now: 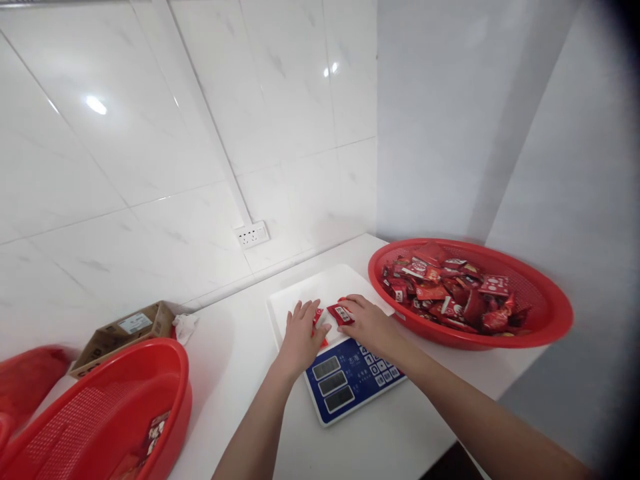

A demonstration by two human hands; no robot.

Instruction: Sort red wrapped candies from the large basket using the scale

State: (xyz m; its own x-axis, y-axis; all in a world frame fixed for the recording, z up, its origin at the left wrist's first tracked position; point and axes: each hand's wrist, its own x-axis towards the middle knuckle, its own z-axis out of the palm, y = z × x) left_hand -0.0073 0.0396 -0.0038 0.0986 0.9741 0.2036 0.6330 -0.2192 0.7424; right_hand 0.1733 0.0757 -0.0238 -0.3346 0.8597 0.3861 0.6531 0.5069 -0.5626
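Note:
In the head view, a white scale with a blue keypad panel (pixel 357 383) sits on the table, its white tray (pixel 290 300) behind the panel. My right hand (pixel 367 323) reaches over the tray, its fingers closed on a small red packet (pixel 340 313) with a pale label. Beside it, my left hand (pixel 301 337) lies over the tray with fingers stretched and apart. Red wrapping (pixel 318 315) shows by its thumb and index finger, mostly covered by the hand. I cannot make out digits on the scale's displays.
A red plastic basket (pixel 547 313) heaped with red packets stands at the right against the wall. Another red basket (pixel 180 373), with a few packets inside, is at the left. Behind it are a cardboard box (pixel 163 320) and a crumpled white tissue (pixel 186 327). A socket (pixel 253 235) is on the wall.

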